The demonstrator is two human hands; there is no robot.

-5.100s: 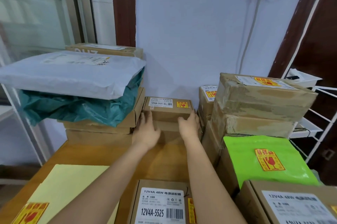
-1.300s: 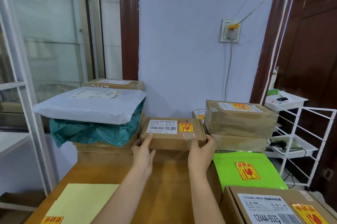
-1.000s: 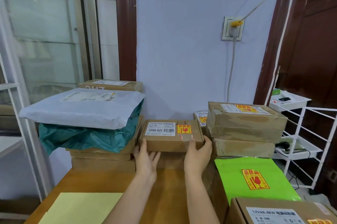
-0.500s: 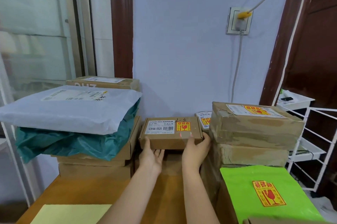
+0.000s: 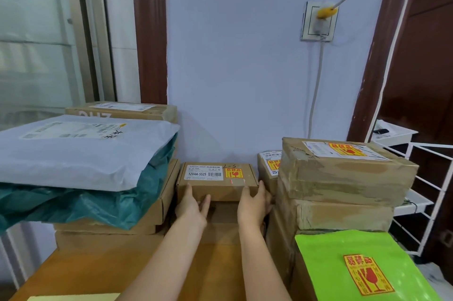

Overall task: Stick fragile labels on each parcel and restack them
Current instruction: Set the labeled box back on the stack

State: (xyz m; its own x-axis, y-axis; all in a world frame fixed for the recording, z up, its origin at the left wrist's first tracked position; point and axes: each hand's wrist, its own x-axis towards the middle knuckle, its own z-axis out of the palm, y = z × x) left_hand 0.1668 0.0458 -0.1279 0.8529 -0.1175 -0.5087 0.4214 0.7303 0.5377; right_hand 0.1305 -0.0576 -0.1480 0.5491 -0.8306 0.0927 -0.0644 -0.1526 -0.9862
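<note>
A small brown parcel (image 5: 217,189) with a white barcode sticker and a yellow-red fragile label (image 5: 234,173) lies on top of other brown boxes (image 5: 224,213) against the wall. My left hand (image 5: 193,206) presses straight fingers against its front face at the left. At the box's front right corner, my right hand (image 5: 253,205) touches it with fingers extended. Neither hand holds anything else.
To the left, a grey mailer (image 5: 81,153) and a teal bag (image 5: 103,205) lie on stacked cartons. On the right stand taped boxes (image 5: 343,178) and a green mailer (image 5: 355,259), both labelled. A white wire rack (image 5: 429,193) is far right. The wooden table (image 5: 215,273) is below.
The small parcel has travelled back toward the wall and now lies on the boxes between the two stacks. Both hands have shifted from its sides to its front.
</note>
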